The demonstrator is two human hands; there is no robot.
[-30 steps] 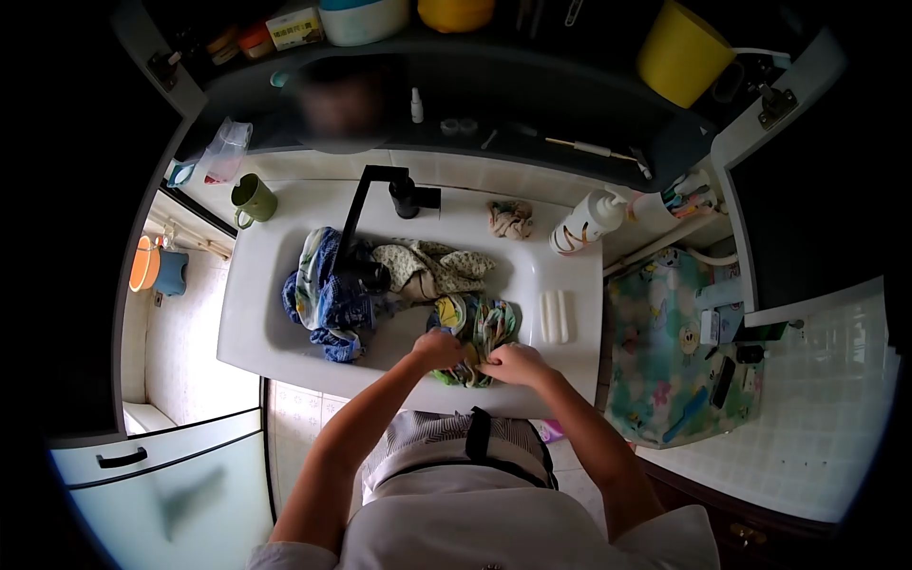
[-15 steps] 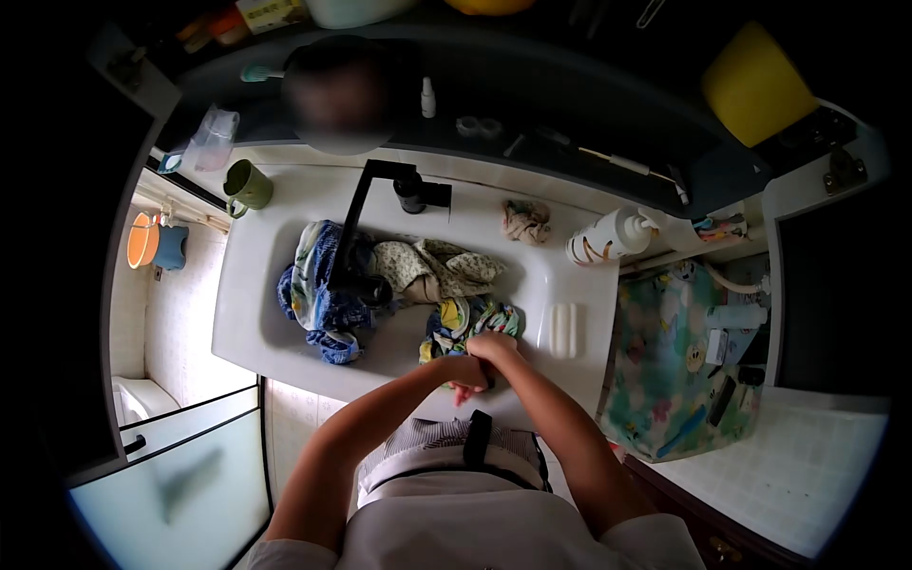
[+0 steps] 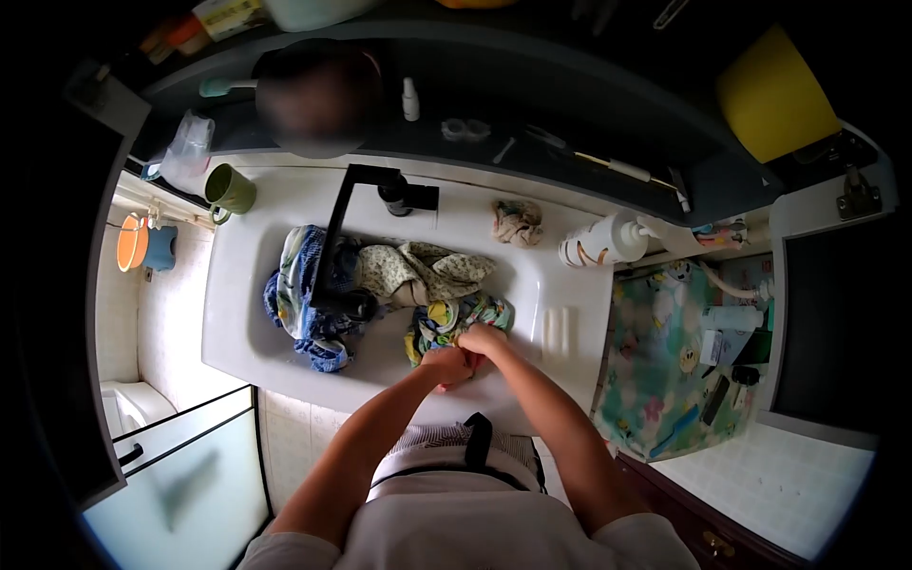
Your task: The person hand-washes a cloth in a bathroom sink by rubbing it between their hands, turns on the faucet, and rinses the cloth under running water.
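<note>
A bunched, colourful patterned cloth (image 3: pixel 440 321), with yellow, green, blue and white in it, lies at the near right side of the white sink (image 3: pixel 228 328). My right hand (image 3: pixel 483 339) is closed on the near edge of this cloth. Beside and just below it, my left hand (image 3: pixel 448 365) is curled at the same edge, its fingers partly hidden. Behind them in the basin rest a pale floral cloth (image 3: pixel 427 271) and, on the left, a blue and white cloth (image 3: pixel 328 332). The black faucet (image 3: pixel 332 228) reaches over the blue one.
A green mug (image 3: pixel 231 190) stands at the sink's back left corner. Along the back right are a crumpled cloth (image 3: pixel 518 222) and a white pump bottle (image 3: pixel 603 239). A dark shelf (image 3: pixel 551 104) with small items overhangs the back. A patterned cover (image 3: pixel 655 361) holds several items at right.
My view has shifted slightly. My hands have moved a little forward against the patterned cloth, and my left fingers show less. The other cloths stay in place.
</note>
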